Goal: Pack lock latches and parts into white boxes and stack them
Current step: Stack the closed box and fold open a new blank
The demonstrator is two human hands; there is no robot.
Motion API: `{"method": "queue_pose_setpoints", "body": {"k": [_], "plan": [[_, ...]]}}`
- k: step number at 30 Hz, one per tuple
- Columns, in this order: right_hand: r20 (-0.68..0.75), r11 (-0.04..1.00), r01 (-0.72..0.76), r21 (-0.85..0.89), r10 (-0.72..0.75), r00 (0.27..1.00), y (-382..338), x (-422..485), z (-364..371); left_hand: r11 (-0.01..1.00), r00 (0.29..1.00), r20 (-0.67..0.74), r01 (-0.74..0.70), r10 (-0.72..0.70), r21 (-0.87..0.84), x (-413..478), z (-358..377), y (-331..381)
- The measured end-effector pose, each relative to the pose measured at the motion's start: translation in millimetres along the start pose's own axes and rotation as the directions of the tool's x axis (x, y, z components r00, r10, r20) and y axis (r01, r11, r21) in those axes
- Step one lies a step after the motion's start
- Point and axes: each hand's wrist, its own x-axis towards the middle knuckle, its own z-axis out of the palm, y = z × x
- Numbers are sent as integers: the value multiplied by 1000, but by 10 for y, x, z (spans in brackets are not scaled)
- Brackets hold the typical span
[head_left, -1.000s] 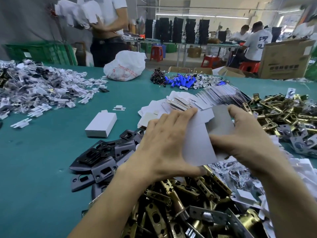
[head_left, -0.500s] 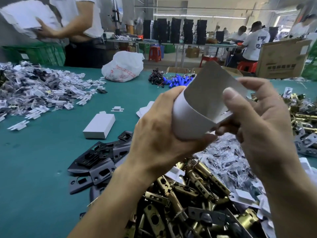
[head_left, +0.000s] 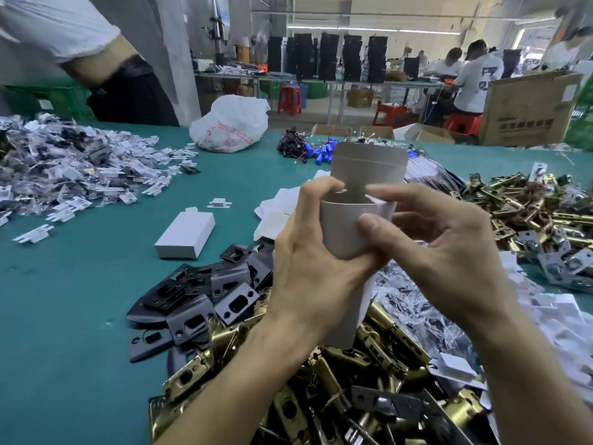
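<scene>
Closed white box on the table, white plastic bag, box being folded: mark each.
Closed white box [head_left: 187, 228], head view, top face.
White plastic bag [head_left: 231, 123], head view, front side.
Box being folded [head_left: 341, 228], head view, near wall.

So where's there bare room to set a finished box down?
Bare green table left of the black plates, round the closed white box, and up toward the plastic bag. Crowded: brass latches in front and right, packets far left.

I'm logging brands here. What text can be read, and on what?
Nothing can be quoted.
Red print on the white plastic bag: too blurred to read.
Dark characters on the cardboard carton: too blurred to read.
Blue print on a seated worker's white shirt: unreadable.
</scene>
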Motion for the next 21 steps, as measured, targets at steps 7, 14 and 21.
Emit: {"method": "queue_pose_setpoints", "body": {"k": [7,14,21], "plan": [[129,999,-35,35,31,991,61,20,-54,991,949,310,88,-53,-97,140,-134,-40],[202,998,-64,5,61,977,123,53,-116,970,929,362,159,-83,-184,250,-275,-83],[193,995,-64,78,48,980,187,59,-96,967,959,281,114,-47,-228,262,-285,-87]]}}
